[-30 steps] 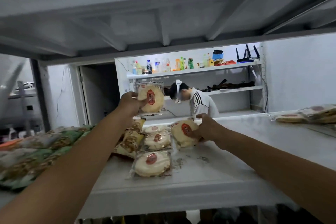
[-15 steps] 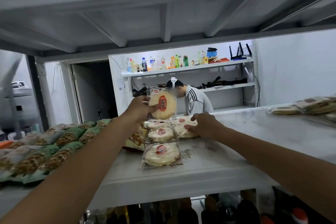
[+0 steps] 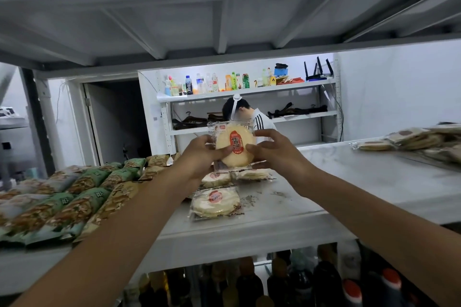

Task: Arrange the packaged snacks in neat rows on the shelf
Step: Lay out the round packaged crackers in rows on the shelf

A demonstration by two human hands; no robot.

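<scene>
head: l hand [image 3: 199,157] & r hand [image 3: 277,154] grip cracker pack [image 3: 235,147] above shelf [image 3: 324,182].

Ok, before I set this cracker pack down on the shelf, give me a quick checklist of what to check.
1. Grip: left hand and right hand both pinch the held cracker pack by its sides: ok.
2. Label faces you, upright: ok.
3. Room on the shelf right of the front pack: ok, bare.
4. Straightness of the back packs: cannot tell, your hands hide part of them.
5. Sorting of the heap of packs at far right: not ok, loose.
</scene>
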